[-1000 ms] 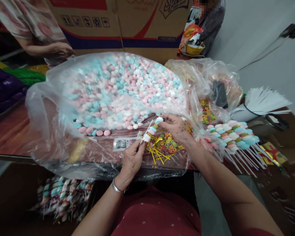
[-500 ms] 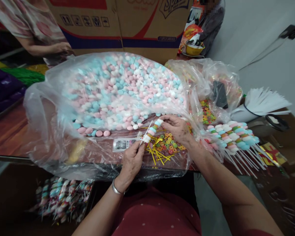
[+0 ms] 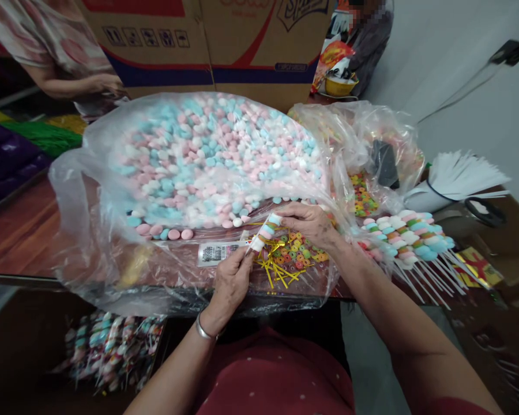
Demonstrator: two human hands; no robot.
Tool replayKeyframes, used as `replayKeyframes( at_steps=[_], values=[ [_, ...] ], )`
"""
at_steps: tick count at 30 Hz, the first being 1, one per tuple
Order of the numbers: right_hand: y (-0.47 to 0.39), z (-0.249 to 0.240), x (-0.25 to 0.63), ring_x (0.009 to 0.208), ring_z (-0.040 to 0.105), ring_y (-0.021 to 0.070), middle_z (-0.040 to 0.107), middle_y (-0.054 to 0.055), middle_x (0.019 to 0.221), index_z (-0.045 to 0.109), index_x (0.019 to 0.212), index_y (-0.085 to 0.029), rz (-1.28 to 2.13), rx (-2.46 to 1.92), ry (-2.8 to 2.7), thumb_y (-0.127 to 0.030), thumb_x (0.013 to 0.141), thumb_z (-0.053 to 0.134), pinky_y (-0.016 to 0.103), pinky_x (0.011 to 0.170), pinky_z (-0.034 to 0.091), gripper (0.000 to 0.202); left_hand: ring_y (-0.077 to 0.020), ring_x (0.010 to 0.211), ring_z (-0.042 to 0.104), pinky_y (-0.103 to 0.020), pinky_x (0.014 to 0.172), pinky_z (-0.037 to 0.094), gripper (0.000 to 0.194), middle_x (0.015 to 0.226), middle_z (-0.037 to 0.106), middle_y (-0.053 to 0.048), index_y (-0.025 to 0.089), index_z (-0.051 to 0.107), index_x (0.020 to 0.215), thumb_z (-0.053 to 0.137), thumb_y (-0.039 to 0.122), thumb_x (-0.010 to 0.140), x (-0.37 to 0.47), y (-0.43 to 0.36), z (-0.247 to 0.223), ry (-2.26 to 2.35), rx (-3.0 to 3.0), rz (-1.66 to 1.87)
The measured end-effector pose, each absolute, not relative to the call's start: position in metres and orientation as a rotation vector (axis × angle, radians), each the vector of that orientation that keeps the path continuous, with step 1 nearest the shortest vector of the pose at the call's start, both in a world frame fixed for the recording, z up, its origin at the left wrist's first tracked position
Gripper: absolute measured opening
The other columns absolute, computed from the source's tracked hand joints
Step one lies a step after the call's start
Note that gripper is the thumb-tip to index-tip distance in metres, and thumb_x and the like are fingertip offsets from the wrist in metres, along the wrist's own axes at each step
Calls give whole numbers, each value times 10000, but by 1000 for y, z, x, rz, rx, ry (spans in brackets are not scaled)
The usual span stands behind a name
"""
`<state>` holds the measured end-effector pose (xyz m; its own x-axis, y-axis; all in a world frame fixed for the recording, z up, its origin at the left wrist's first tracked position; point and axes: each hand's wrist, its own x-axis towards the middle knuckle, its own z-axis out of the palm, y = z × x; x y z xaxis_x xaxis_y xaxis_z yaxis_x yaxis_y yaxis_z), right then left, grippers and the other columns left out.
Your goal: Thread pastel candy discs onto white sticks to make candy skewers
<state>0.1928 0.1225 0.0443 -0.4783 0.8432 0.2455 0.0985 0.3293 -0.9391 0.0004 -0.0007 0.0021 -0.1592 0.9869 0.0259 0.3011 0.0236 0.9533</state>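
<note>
A marshmallow skewer [image 3: 266,230] with pink, blue and white sweets and coloured rings between them slants up in front of me. My left hand [image 3: 232,275] grips its lower end. With thumb and fingers pinched, my right hand [image 3: 309,223] holds its upper end. A shiny pale edge runs along the skewer's left side; I cannot tell whether it is clear film. Below lie gold twist ties [image 3: 281,274] and loose cereal rings [image 3: 298,251]. Behind my hands spreads a large clear bag of marshmallows [image 3: 216,150].
Finished marshmallow skewers [image 3: 409,236] are piled at the right, by a container of white sticks [image 3: 462,178]. A bag of cereal rings [image 3: 363,196] lies behind them. Wrapped skewers [image 3: 112,346] fill a box below left. A cardboard box [image 3: 164,63] and a person's hand [image 3: 110,85] are beyond.
The skewer and my right hand have shifted slightly left and down. The pale edge now lies closer against the skewer. My left hand keeps its grip.
</note>
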Motion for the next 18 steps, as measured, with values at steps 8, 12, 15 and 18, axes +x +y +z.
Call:
replayKeyframes(
  at_steps=[8, 12, 15, 18],
  values=[
    [116, 31, 191, 855, 664, 154, 742, 36, 911, 776, 970, -240, 1064, -755, -1944, -289, 841, 685, 337, 805, 535, 165, -123, 594, 421, -234, 583, 330, 255, 617, 496, 36, 185, 691, 823, 513, 356, 888, 0, 1, 1, 1561, 1323, 1194],
    [112, 25, 187, 880, 669, 163, 745, 40, 920, 773, 963, -226, 1115, -809, -1859, -324, 831, 705, 346, 826, 539, 178, -124, 587, 419, -235, 582, 335, 256, 606, 486, 37, 186, 675, 800, 509, 361, 883, 0, 1, 2, 1554, 1330, 1197],
    [108, 26, 182, 891, 669, 157, 739, 33, 935, 770, 966, -225, 1152, -828, -1782, -356, 824, 709, 337, 831, 546, 203, -124, 578, 428, -234, 578, 336, 263, 591, 479, 37, 185, 656, 749, 511, 361, 880, -1, 2, 3, 1548, 1357, 1166],
    [105, 31, 177, 933, 665, 157, 730, 32, 982, 760, 990, -218, 1181, -824, -1702, -374, 819, 707, 328, 860, 548, 238, -123, 575, 435, -231, 570, 340, 271, 588, 481, 38, 184, 651, 730, 535, 377, 881, -3, 2, 1, 1530, 1344, 1151]
  ],
)
